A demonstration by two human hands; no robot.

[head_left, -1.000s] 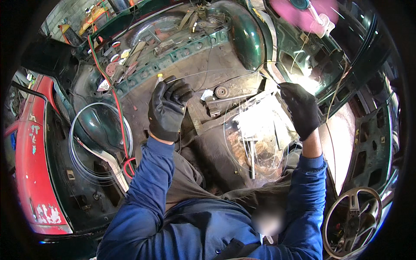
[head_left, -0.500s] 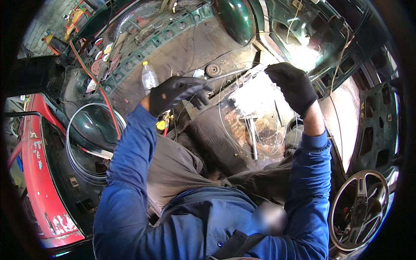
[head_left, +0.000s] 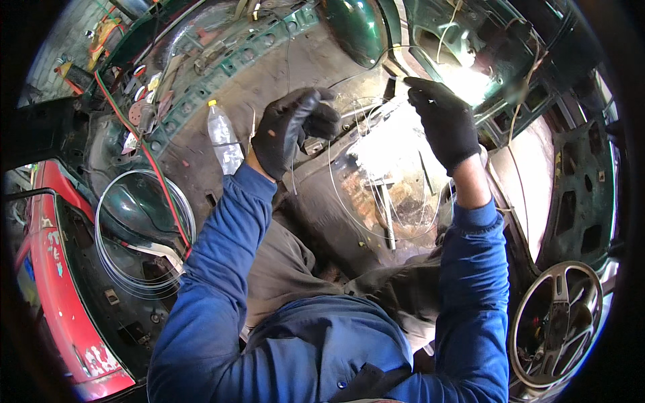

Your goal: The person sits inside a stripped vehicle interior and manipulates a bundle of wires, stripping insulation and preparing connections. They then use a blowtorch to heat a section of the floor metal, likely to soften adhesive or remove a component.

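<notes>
My left hand (head_left: 292, 131), in a black glove, is raised over the bare metal floor of a car body, its fingers curled toward the thumb. What it grips, if anything, is hidden; a thin pale strip shows just below it. My right hand (head_left: 443, 124), gloved alike, points leftward with fingers pressed together at the edge of a bright glare, and its grip is hard to make out. Between and below both hands hangs a large loop of thin wire (head_left: 330, 176). A short metal bar (head_left: 388, 218) lies under the loop on the rusty, brightly lit floor.
A clear plastic bottle (head_left: 223, 141) with a yellow cap lies beside my left wrist. Farther left are a wire coil (head_left: 101, 228), a red-green hose (head_left: 153, 156) and a red panel (head_left: 67, 289). A steering wheel (head_left: 517, 322) stands at lower right. Sanding discs (head_left: 138, 111) lie upper left.
My left hand has moved right and turned, its fingers curling more. The thin strand stretched between my hands no longer shows there. My right hand has shifted slightly left and up.
</notes>
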